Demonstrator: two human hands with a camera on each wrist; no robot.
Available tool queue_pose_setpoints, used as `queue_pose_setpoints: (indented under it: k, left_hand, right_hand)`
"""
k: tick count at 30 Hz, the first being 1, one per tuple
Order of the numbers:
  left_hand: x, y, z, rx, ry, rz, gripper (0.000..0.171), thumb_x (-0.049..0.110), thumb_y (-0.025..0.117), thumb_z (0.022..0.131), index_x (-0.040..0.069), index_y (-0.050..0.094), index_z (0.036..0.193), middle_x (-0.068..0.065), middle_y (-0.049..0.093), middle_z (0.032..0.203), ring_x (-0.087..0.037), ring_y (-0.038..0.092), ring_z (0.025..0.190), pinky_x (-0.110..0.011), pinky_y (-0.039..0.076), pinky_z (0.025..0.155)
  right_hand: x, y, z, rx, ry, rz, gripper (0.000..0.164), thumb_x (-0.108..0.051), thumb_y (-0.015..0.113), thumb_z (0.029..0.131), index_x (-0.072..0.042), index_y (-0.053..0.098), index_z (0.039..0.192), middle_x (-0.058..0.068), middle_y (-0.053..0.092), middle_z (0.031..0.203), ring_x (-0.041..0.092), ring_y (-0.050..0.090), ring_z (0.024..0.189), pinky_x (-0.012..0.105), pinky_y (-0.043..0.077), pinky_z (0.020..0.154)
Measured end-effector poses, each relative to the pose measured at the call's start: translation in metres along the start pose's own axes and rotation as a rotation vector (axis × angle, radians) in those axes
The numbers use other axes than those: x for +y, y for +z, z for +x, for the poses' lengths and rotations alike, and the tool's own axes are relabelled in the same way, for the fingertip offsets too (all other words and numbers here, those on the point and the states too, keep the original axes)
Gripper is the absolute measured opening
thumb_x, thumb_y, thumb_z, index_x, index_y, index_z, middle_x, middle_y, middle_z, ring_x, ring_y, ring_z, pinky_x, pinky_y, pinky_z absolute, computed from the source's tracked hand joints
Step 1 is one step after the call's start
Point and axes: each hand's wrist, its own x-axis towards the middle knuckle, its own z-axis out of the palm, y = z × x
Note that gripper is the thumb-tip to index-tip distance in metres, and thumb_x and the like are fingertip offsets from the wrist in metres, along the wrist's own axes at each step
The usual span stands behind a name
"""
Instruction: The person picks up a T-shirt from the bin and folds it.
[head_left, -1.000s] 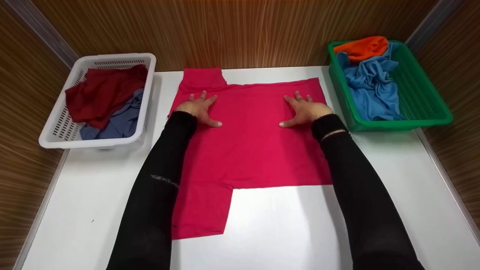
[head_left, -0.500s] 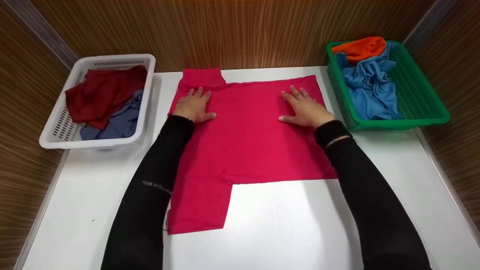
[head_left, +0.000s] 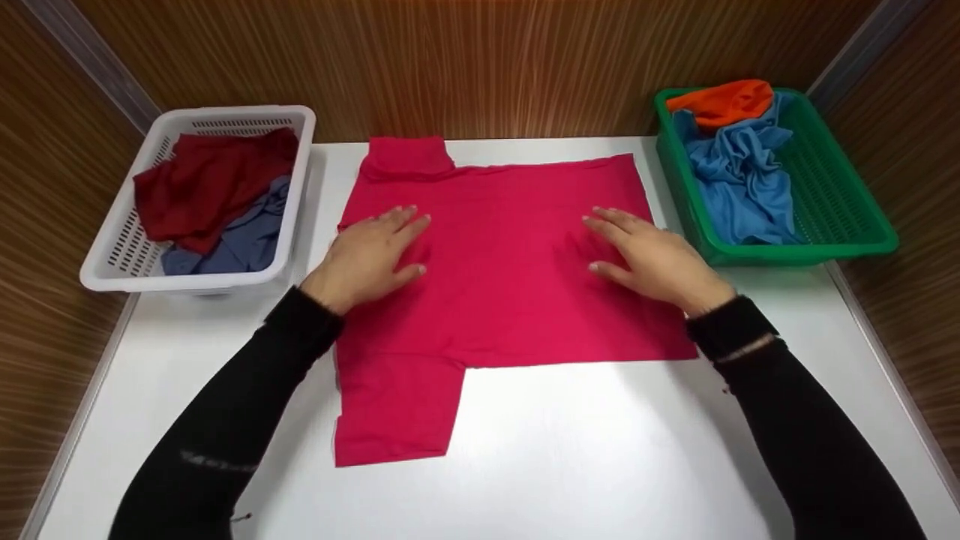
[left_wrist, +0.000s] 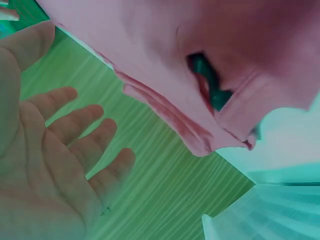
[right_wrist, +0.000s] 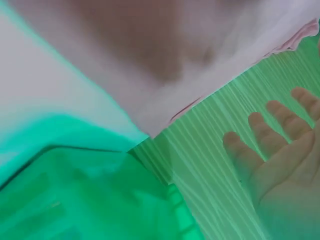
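A crimson T-shirt (head_left: 517, 270) lies spread flat and sideways on the white table, its sleeves pointing toward the wall and toward the person at the left. Over its left part is my left hand (head_left: 371, 251), palm down, fingers extended. My right hand (head_left: 649, 255) is over the hem side at the right, thumb apart from the straight fingers. Both palms show bare in the wrist views, the left hand (left_wrist: 60, 145) and right hand (right_wrist: 285, 155) raised off the cloth. The neck opening (left_wrist: 210, 80), with something dark in it, shows in the left wrist view.
A white basket (head_left: 184, 283) at the left holds dark red and slate-blue cloth. At the right, a green basket (head_left: 847, 180) holds light blue cloth (head_left: 742, 172) and orange cloth (head_left: 724, 103). Wood-grain panels (head_left: 487, 67) close off the table's back and sides.
Both hands were spread on the T-shirt, slid slightly toward the back wall, then came up and back toward the person. The arms have moved outward; the shirt's near edge has shifted slightly toward the wall.
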Motion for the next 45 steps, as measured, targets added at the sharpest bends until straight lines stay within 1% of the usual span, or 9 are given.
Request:
queue_pose_setpoints:
  k: [8, 14, 20, 23, 25, 30, 35, 39, 45]
  left_hand:
    - [-0.002, 0.010, -0.057, 0.002, 0.139, -0.094, 0.076, 0.050, 0.070, 0.098, 0.024, 0.040, 0.164, -0.006, 0.042, 0.170, -0.031, 0.043, 0.157, -0.059, 0.042, 0.123]
    - [-0.005, 0.019, -0.081, -0.072, 0.252, -0.139, 0.064, 0.052, 0.073, 0.096, 0.027, 0.055, 0.153, 0.001, 0.057, 0.156, -0.023, 0.054, 0.146, -0.052, 0.045, 0.121]
    - [-0.001, 0.024, -0.092, -0.146, 0.343, -0.185, 0.040, 0.054, 0.081, 0.089, 0.029, 0.073, 0.118, 0.008, 0.071, 0.111, -0.011, 0.065, 0.105, -0.038, 0.054, 0.101]
    - [0.003, 0.026, -0.096, -0.210, 0.352, -0.222, 0.040, 0.058, 0.085, 0.083, 0.030, 0.073, 0.109, 0.011, 0.070, 0.102, -0.008, 0.063, 0.096, -0.035, 0.054, 0.095]
    - [0.005, 0.028, -0.098, -0.245, 0.350, -0.240, 0.046, 0.063, 0.086, 0.078, 0.031, 0.073, 0.108, 0.012, 0.068, 0.103, -0.008, 0.063, 0.097, -0.036, 0.053, 0.099]
    - [0.010, 0.032, -0.106, -0.305, 0.318, -0.261, 0.063, 0.072, 0.089, 0.066, 0.035, 0.070, 0.114, 0.014, 0.062, 0.118, -0.009, 0.056, 0.119, -0.043, 0.044, 0.118]
    - [0.017, 0.034, -0.112, -0.357, 0.285, -0.281, 0.075, 0.069, 0.095, 0.060, 0.034, 0.066, 0.120, 0.011, 0.054, 0.130, -0.012, 0.045, 0.129, -0.044, 0.044, 0.115]
    - [0.023, 0.035, -0.116, -0.349, 0.301, -0.253, 0.063, 0.053, 0.096, 0.066, 0.031, 0.065, 0.117, 0.005, 0.052, 0.131, -0.016, 0.044, 0.130, -0.046, 0.044, 0.110]
    - [0.025, 0.035, -0.115, -0.297, 0.339, -0.174, 0.026, 0.032, 0.088, 0.077, 0.032, 0.070, 0.096, 0.003, 0.056, 0.125, -0.015, 0.048, 0.120, -0.040, 0.049, 0.100]
  right_hand:
    - [0.005, 0.004, -0.044, 0.020, -0.010, 0.019, 0.071, -0.041, 0.079, 0.094, -0.022, 0.051, 0.156, 0.009, 0.055, 0.157, 0.034, 0.055, 0.144, 0.055, 0.059, 0.103]
    - [0.006, 0.006, -0.063, 0.033, -0.068, 0.017, 0.056, -0.043, 0.084, 0.089, -0.024, 0.066, 0.139, 0.003, 0.067, 0.138, 0.027, 0.064, 0.130, 0.050, 0.063, 0.097]
    - [0.005, 0.014, -0.075, -0.006, -0.177, 0.016, 0.039, -0.046, 0.087, 0.086, -0.024, 0.074, 0.115, -0.004, 0.071, 0.114, 0.017, 0.068, 0.111, 0.040, 0.064, 0.086]
    - [0.004, 0.018, -0.079, -0.047, -0.204, 0.034, 0.036, -0.048, 0.088, 0.084, -0.026, 0.074, 0.107, -0.007, 0.070, 0.106, 0.012, 0.066, 0.105, 0.038, 0.063, 0.088]
    - [0.005, 0.020, -0.081, -0.078, -0.205, 0.053, 0.036, -0.050, 0.089, 0.082, -0.027, 0.074, 0.104, -0.008, 0.069, 0.104, 0.011, 0.066, 0.105, 0.040, 0.061, 0.096]
    - [0.005, 0.022, -0.085, -0.128, -0.186, 0.095, 0.037, -0.053, 0.091, 0.078, -0.030, 0.072, 0.100, -0.010, 0.066, 0.104, 0.012, 0.064, 0.112, 0.048, 0.053, 0.113]
    - [0.005, 0.024, -0.088, -0.134, -0.186, 0.099, 0.040, -0.056, 0.092, 0.075, -0.033, 0.070, 0.100, -0.014, 0.062, 0.105, 0.006, 0.058, 0.107, 0.037, 0.057, 0.097]
    - [0.006, 0.027, -0.089, -0.124, -0.196, 0.088, 0.036, -0.053, 0.092, 0.076, -0.034, 0.070, 0.097, -0.015, 0.060, 0.104, 0.003, 0.054, 0.102, 0.033, 0.055, 0.086]
    - [0.005, 0.031, -0.088, -0.068, -0.238, 0.071, 0.020, -0.036, 0.088, 0.084, -0.030, 0.071, 0.092, -0.012, 0.062, 0.100, 0.005, 0.055, 0.098, 0.031, 0.055, 0.082]
